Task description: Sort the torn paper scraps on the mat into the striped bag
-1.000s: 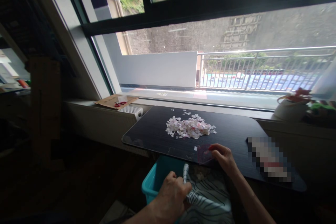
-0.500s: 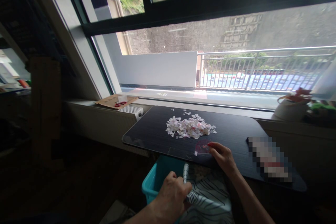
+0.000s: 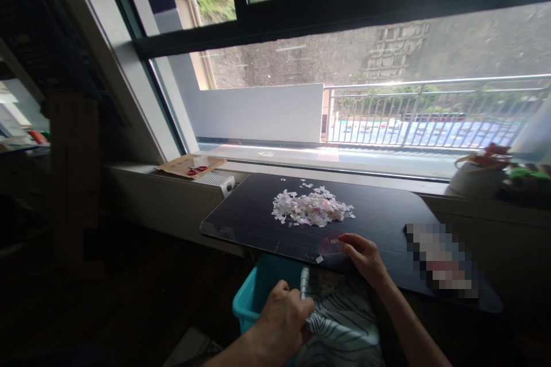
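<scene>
My right hand (image 3: 365, 257) pinches a clear, pink-tinted protractor (image 3: 329, 243) low over the near part of the dark table. A small white paper scrap (image 3: 319, 260) lies at the table's near edge, by the protractor. Beyond it is a loose heap of torn paper bits (image 3: 312, 207). My left hand (image 3: 284, 312) is closed around the edge of a striped cloth (image 3: 344, 312), below the tabletop. That cloth hangs open under the table edge, with pale scraps showing in it. A turquoise bin (image 3: 253, 289) stands beside and partly behind my left hand.
The dark table (image 3: 241, 212) stands against a windowsill. A pixelated flat object (image 3: 443, 264) lies on its right side. Red-handled scissors (image 3: 197, 170) rest on brown cardboard (image 3: 174, 166) at the left, by a white radiator (image 3: 219, 183). A pale basket (image 3: 477, 178) sits at the right.
The protractor has slid slightly towards me, and the small paper scrap has moved to the table's near edge. My left hand keeps its grip on the cloth.
</scene>
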### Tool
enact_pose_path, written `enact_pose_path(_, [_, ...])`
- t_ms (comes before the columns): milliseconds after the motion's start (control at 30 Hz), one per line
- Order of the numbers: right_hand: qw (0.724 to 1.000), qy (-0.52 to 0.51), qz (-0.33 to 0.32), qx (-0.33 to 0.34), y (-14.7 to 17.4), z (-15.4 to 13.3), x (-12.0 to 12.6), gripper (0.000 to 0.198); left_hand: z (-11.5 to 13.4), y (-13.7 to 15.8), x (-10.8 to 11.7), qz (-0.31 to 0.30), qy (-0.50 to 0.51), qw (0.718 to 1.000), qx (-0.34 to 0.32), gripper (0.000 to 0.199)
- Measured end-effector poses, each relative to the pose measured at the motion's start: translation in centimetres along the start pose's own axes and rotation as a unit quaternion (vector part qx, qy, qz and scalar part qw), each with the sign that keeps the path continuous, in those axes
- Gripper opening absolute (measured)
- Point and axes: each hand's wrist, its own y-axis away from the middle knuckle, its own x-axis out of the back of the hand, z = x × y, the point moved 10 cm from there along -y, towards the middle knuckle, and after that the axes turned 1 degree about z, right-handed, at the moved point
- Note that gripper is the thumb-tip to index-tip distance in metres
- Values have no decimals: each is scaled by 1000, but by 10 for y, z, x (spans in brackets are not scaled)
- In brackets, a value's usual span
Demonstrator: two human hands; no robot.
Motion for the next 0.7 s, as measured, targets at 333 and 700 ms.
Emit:
enact_pose_path(333, [999,-16,-31,-3,0,0,-6,23,-1,0,-1,-5,-9,1000,9,17])
enact_pose_path(700, [1000,5,-26,-12,-1,3,-4,21,-2,-1,-2,-13,1,1000,14,19])
